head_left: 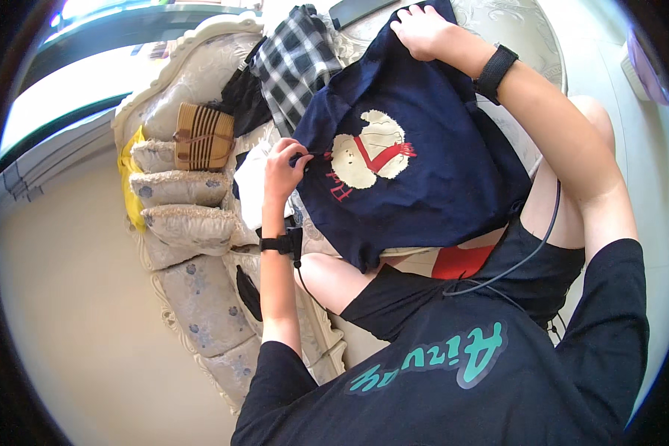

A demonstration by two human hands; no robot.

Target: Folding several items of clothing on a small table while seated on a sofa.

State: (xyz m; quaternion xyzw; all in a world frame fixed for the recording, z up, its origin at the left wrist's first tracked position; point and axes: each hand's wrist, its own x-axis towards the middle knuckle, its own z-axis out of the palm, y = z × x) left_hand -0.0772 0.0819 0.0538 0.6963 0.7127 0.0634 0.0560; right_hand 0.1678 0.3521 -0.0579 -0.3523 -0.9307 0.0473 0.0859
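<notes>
Head view, item one: navy T-shirt, soft knit cotton by the look, cream bear-like print with a red scarf on the front, spread over the lap and the sofa edge. Held at two points: left hand pinched shut on a fold of the hem edge near the print, right hand closed on the far upper corner; hands well apart, cloth drawn loosely between them with wrinkles running across. Judged step: spreading or straightening the garment, early in the handling; next move likely calls for an even pull on both corners to flatten the slack before any fold. Both wrists banded with black straps, a thin cable trailing from each. Alongside: black-and-white checked cloth, crumpled, just beyond the shirt; tan ribbed pouch with dark stripes, resting on pale quilted sofa cushions with small floral pattern; yellow cloth tucked at the sofa's outer edge; white fabric behind the left hand.
</notes>
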